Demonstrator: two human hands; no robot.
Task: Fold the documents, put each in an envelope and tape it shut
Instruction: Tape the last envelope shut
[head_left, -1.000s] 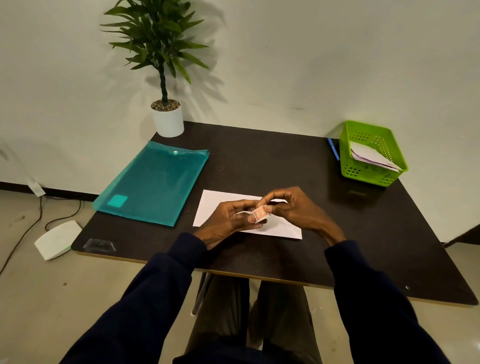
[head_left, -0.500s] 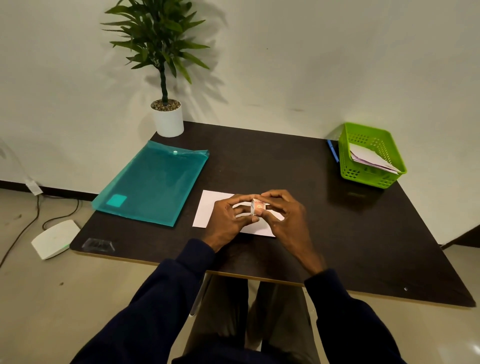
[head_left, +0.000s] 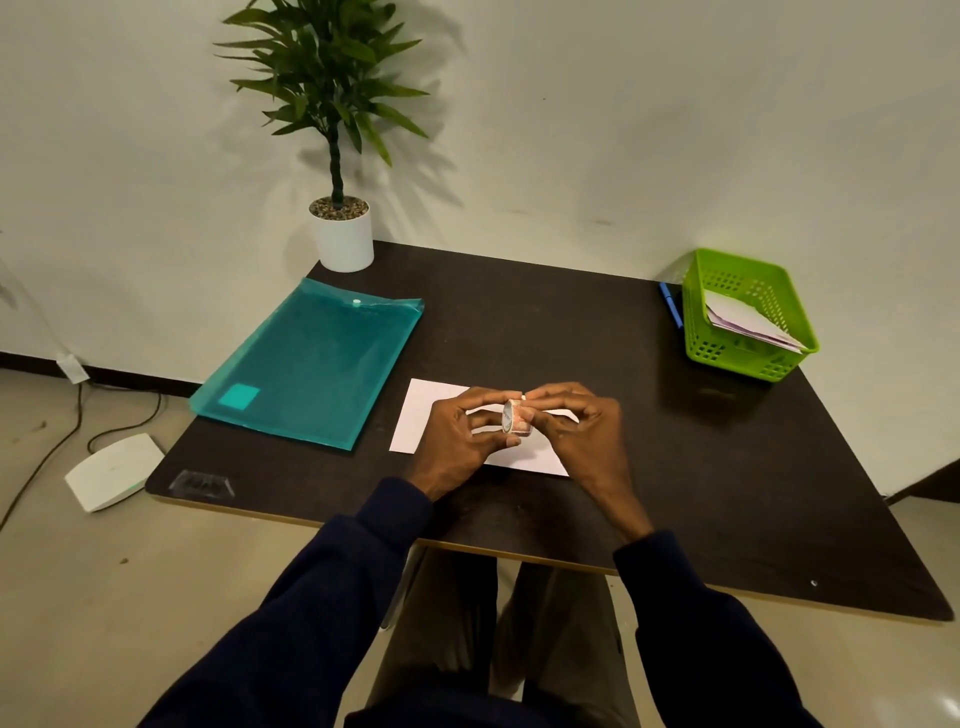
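Observation:
A small pinkish roll of tape (head_left: 516, 419) stands on edge between my two hands, above a white envelope (head_left: 422, 417) that lies flat on the dark table (head_left: 675, 467). My left hand (head_left: 462, 441) grips the roll from the left with thumb and fingers. My right hand (head_left: 582, 431) pinches it from the right, fingertips at the roll's top edge. Both hands cover the middle of the envelope. I cannot tell whether any tape has been pulled loose.
A teal plastic document folder (head_left: 311, 364) lies at the left. A green basket (head_left: 748, 317) with envelopes sits at the back right, a blue pen (head_left: 671, 305) beside it. A potted plant (head_left: 340, 228) stands at the back left corner. A clear tape piece (head_left: 201, 484) sits near the front left edge.
Both hands have drawn closer to me over the envelope. The tape roll has turned more upright between the fingers, and the right wrist has swung in from the right.

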